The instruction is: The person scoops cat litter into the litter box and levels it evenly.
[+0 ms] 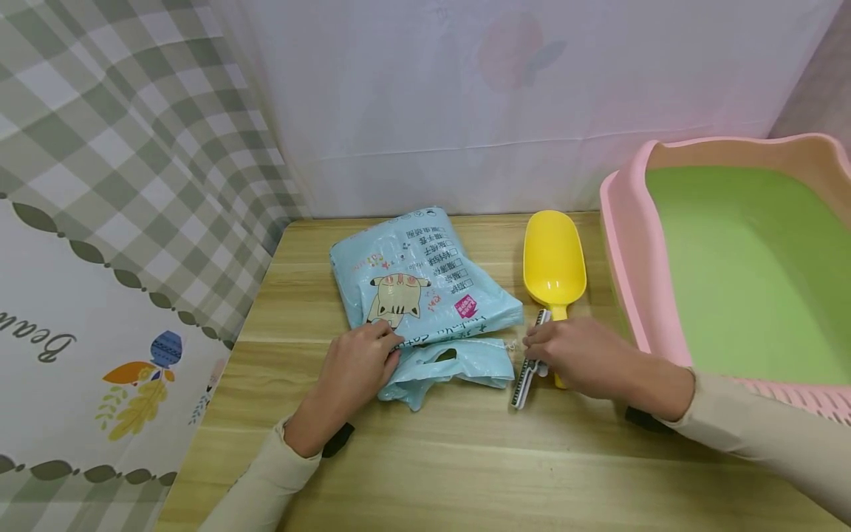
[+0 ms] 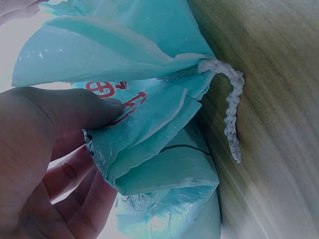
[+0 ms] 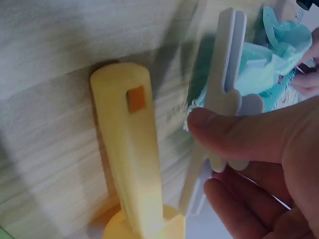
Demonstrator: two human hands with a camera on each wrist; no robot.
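A light-blue plastic cat litter bag (image 1: 432, 273) with a printed cartoon cat lies on the table, its top end with the handle hole folded toward me. My left hand (image 1: 355, 362) pinches the bag near that fold; in the left wrist view the thumb presses on the blue film (image 2: 144, 124) and the other fingers are behind it. A white braided string (image 2: 232, 109) hangs from the gathered film. My right hand (image 1: 578, 358) grips a long white bag clip (image 1: 525, 380) between thumb and fingers, just right of the bag's top. In the right wrist view, the clip's rounded tabs (image 3: 224, 102) show beside the thumb.
A yellow scoop (image 1: 554, 255) lies right of the bag, its handle (image 3: 129, 149) partly under my right hand in the head view. At the right stands a pink litter box (image 1: 631, 251) with a green inside. A white curtain (image 1: 432, 96) hangs behind the wooden table (image 1: 425, 473).
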